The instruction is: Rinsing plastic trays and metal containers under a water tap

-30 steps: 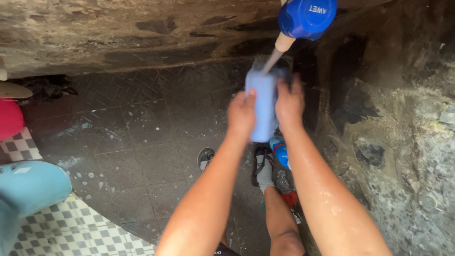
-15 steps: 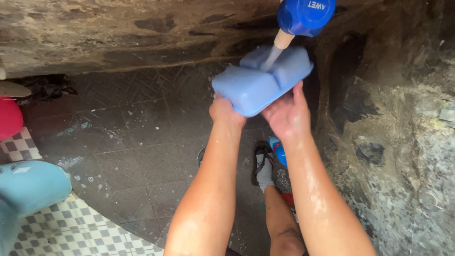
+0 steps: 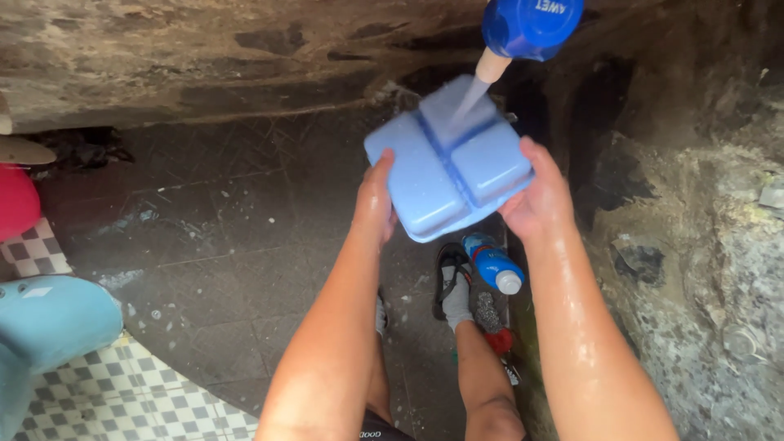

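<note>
A light blue plastic tray (image 3: pixel 445 163) with three raised compartments is turned bottom-up under a blue tap (image 3: pixel 529 24). A stream of water from the tap's spout lands on the tray's far section. My left hand (image 3: pixel 376 196) grips the tray's left edge. My right hand (image 3: pixel 539 196) grips its right edge. Both forearms are wet.
Below the tray, on the dark wet tiled floor (image 3: pixel 229 245), lie a blue bottle with a white cap (image 3: pixel 492 265), a scrubber with a red handle (image 3: pixel 490 318) and my sandalled foot (image 3: pixel 453 282). A rough stone wall (image 3: pixel 702 245) rises at right. A pale blue fixture (image 3: pixel 49 322) stands at left.
I have turned the tray from edge-on to bottom-up, and its compartments now face me. My left hand slid to the left edge, my right hand to the right edge.
</note>
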